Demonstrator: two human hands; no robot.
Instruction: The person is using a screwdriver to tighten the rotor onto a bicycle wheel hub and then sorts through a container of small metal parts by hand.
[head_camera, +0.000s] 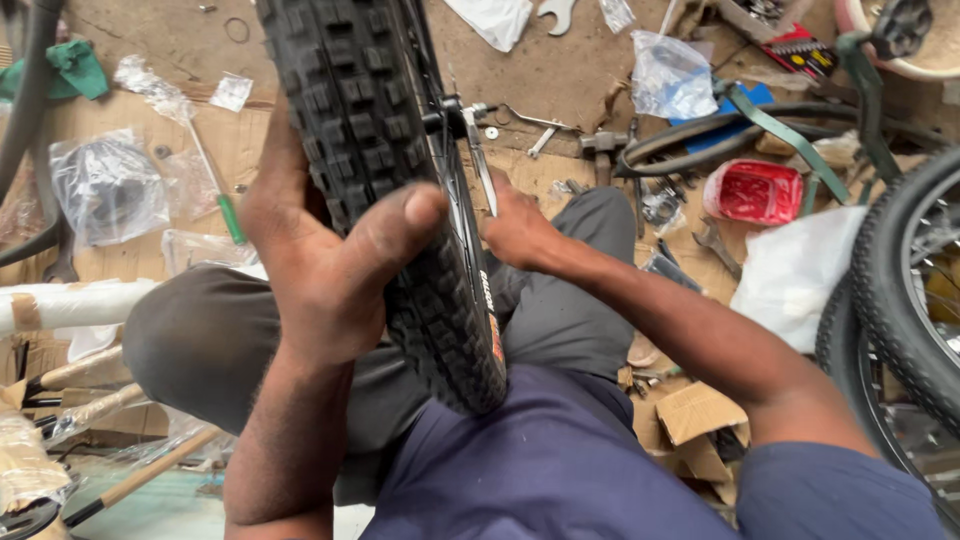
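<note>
Upright between the knees: knobby wheel (400, 200), gripped on its tread from the left by the left hand (320, 270). Right hand (515, 232) just right of the rim, at the axle side. Left of the wheel, on cardboard: plastic bag (105, 185) and screwdriver (225, 210). Beyond the wheel on the ground: hammer (603, 150) and wrench (557, 12). Further right: open tin (752, 190), then a second wheel (900, 300) at the right edge.

Left hand (325, 265) gripping knobby bicycle tyre (385, 150), right hand (515, 232) at the wheel's far side, red tin (752, 190) beyond
</note>
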